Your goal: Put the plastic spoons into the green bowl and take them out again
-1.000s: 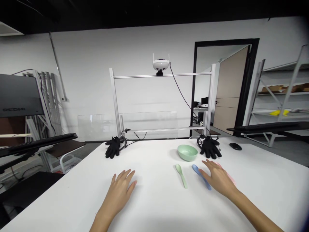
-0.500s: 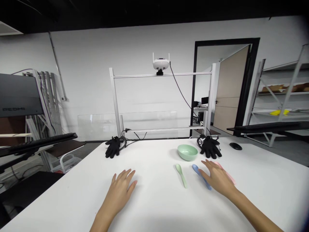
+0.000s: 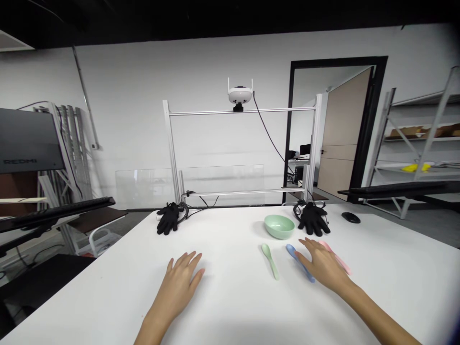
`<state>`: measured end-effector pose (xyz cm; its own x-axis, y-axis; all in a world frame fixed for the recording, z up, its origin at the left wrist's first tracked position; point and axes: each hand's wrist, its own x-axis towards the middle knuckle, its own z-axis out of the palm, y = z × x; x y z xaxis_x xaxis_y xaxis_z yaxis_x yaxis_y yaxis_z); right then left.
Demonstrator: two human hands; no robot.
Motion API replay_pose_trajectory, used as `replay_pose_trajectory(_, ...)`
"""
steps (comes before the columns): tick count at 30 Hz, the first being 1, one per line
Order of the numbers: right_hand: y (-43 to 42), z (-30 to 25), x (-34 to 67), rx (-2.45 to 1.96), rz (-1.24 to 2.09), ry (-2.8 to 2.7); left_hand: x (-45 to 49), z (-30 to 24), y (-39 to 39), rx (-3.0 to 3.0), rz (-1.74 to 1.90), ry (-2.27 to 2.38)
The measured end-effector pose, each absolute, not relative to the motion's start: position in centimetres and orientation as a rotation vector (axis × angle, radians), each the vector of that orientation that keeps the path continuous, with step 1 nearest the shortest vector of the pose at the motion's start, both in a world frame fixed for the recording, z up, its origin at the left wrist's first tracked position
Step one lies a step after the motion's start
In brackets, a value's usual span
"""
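Note:
My left hand [image 3: 180, 280] is open over the left part of the white table [image 3: 223, 297], fingers apart and nothing in it. On the right, my right hand [image 3: 321, 263] is also open, palm down, between a blue spoon [image 3: 301, 264] and a pink utensil [image 3: 338, 258]. It partly covers both; I cannot tell whether it touches them. Left of the blue spoon lies a light green spoon [image 3: 270, 261]. Behind the spoons stands a green bowl [image 3: 279, 227], upright, its inside only partly visible.
Black gloves with cables lie at the back left [image 3: 168, 218] and back right [image 3: 312, 219]. A black mouse [image 3: 350, 218] rests near the right rear edge. A metal frame [image 3: 244, 192] spans the back, carrying a white device with antennas [image 3: 240, 95].
My right hand has shifted very slightly left, leaving a little more of the pink utensil visible. My left hand, the spoons and the bowl have stayed put.

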<state>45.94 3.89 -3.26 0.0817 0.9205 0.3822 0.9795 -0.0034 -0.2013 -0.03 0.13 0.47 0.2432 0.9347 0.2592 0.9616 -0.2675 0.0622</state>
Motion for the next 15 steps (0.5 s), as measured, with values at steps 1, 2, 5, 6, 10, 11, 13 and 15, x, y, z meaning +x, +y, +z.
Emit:
replay_pose_trajectory(1, 3.9, -3.2, 45.9, -1.959, -0.191, -1.878, -0.1, 0.4, 0.1, -2.390, -0.379, -1.826)
replay_pose_trajectory(2, 3.9, -3.2, 45.9, -1.958, -0.188, -1.881, -0.1, 0.4, 0.1, -2.392, -0.385, -1.822)
replay_pose_trajectory(5, 3.9, -3.2, 46.1, -1.958, -0.192, -1.884, -0.1, 0.2, 0.2, -2.393, -0.414, -1.819)
replay_pose_trajectory(6, 4.0, -3.2, 46.4, -1.966, -0.192, -1.878, -0.1, 0.2, 0.2, -2.393, -0.420, -1.819)
replay_pose_trajectory(10, 4.9, -3.0, 48.4, -2.049, -0.220, -1.801, -0.1, 0.1, 0.3, -2.393, -0.423, -1.819)
replay_pose_trajectory(11, 5.2, -2.9, 49.1, -2.081, -0.233, -1.779, 0.0, 0.2, 0.3, -2.391, -0.423, -1.821)
replay_pose_trajectory(13, 5.8, -2.7, 50.8, -2.160, -0.250, -1.749, 0.0, 0.2, 0.2, -2.390, -0.423, -1.825)
replay_pose_trajectory(15, 6.4, -2.6, 52.4, -2.252, -0.268, -1.709, 0.1, 0.3, 0.1, -2.390, -0.413, -1.831)
